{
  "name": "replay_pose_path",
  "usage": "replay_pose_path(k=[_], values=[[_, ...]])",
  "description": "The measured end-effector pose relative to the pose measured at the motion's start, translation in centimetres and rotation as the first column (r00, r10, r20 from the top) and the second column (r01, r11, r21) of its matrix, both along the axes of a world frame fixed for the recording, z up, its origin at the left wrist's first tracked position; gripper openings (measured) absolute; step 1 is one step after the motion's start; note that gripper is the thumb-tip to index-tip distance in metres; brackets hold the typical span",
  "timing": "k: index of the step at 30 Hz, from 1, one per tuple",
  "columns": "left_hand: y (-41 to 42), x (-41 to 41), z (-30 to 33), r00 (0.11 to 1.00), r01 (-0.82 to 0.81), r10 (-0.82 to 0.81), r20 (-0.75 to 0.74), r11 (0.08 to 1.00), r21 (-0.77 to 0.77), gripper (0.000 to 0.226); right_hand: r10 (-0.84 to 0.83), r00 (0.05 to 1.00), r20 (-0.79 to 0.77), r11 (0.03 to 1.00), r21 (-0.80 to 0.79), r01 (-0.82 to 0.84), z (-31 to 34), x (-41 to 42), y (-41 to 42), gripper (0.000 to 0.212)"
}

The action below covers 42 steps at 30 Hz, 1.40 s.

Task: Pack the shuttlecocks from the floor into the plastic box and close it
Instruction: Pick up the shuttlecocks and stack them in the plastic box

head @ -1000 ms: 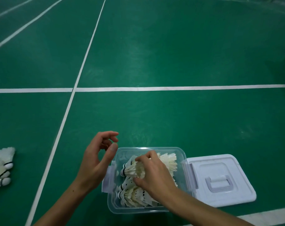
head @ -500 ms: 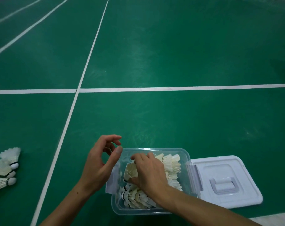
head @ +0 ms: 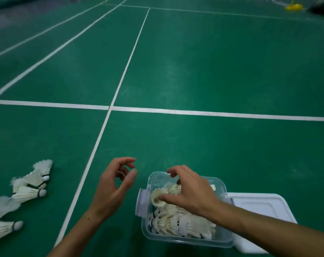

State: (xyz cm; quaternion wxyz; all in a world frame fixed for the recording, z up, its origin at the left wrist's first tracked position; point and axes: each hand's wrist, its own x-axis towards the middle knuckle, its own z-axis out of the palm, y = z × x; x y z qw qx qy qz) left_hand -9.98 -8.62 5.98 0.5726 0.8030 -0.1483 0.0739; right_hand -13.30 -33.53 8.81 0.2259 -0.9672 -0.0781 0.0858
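1. The packing step was in hand: the right hand (head: pixel 191 191), fingers spread in a loose grip, hovered over white feathered shuttlecocks (head: pixel 178 217) inside the clear plastic box (head: pixel 187 240).
2. The left hand (head: pixel 115 186) hung left of the box, loosely curled, holding nothing.
3. More loose shuttlecocks (head: pixel 28 191) lay on the green floor (head: pixel 194 71) far left of the box; fetching them probably came next.
4. The white lid (head: pixel 259 206) lay right of the box.

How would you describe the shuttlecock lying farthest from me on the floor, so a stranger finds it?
Start at the clear plastic box and look left past the white court line to the loose shuttlecocks. The farthest shuttlecock tops that group, feathers pointing away, alone beyond the others.
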Motion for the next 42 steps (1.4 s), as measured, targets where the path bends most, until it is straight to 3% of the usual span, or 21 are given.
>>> replay_pose_path(k=[6, 10, 16, 21, 24, 28, 30, 33, 36, 40, 42], values=[[3.5, -0.9, 4.0, 0.993, -0.108, 0.110, 0.038, 0.992, -0.063, 0.038, 0.112, 0.990, 0.080, 0.994, -0.012, -0.112, 7.5, 3.0, 3.1, 0.076], [8.4, -2.5, 4.5, 0.968, -0.246, 0.247, 0.036, 0.968, -0.040, 0.041, 0.169, 0.977, 0.132, 0.985, 0.017, -0.173, 9.0, 5.2, 9.2, 0.072], [20.6, -5.3, -0.3, 0.850, -0.521, 0.525, -0.052, 0.851, 0.066, 0.044, 0.291, 0.950, 0.112, 0.942, 0.141, -0.305, 4.7, 8.1, 22.3, 0.070], [28.3, -5.3, -4.8, 0.727, -0.658, 0.682, -0.080, 0.726, 0.199, 0.048, 0.407, 0.910, 0.076, 0.892, 0.180, -0.414, -0.6, 10.4, 31.5, 0.066], [30.7, -3.0, -7.6, 0.688, -0.667, 0.720, -0.091, 0.677, 0.311, 0.047, 0.456, 0.886, 0.081, 0.871, 0.165, -0.463, -3.8, 12.3, 35.2, 0.061], [31.2, 1.3, -11.3, 0.702, -0.613, 0.710, -0.056, 0.642, 0.460, 0.064, 0.462, 0.883, 0.082, 0.874, 0.128, -0.469, -7.8, 15.3, 37.8, 0.058], [30.7, 3.5, -12.6, 0.701, -0.587, 0.713, 0.001, 0.576, 0.568, 0.067, 0.441, 0.894, 0.073, 0.886, 0.121, -0.447, -9.5, 16.9, 38.6, 0.058], [29.2, 6.4, -13.7, 0.660, -0.590, 0.733, 0.165, 0.370, 0.717, 0.060, 0.423, 0.905, 0.041, 0.897, 0.126, -0.424, -12.0, 19.0, 39.4, 0.058], [28.2, 8.2, -13.8, 0.603, -0.574, 0.774, 0.193, 0.252, 0.779, 0.056, 0.430, 0.903, 0.000, 0.895, 0.134, -0.426, -13.9, 20.8, 40.1, 0.061], [28.4, 9.3, -14.1, 0.536, -0.535, 0.830, 0.150, 0.197, 0.822, 0.039, 0.488, 0.872, -0.044, 0.866, 0.145, -0.478, -14.9, 22.7, 41.1, 0.079], [28.7, 9.2, -14.6, 0.559, -0.523, 0.814, 0.156, 0.200, 0.829, 0.031, 0.477, 0.877, -0.052, 0.872, 0.148, -0.466, -15.5, 23.1, 41.4, 0.079]])
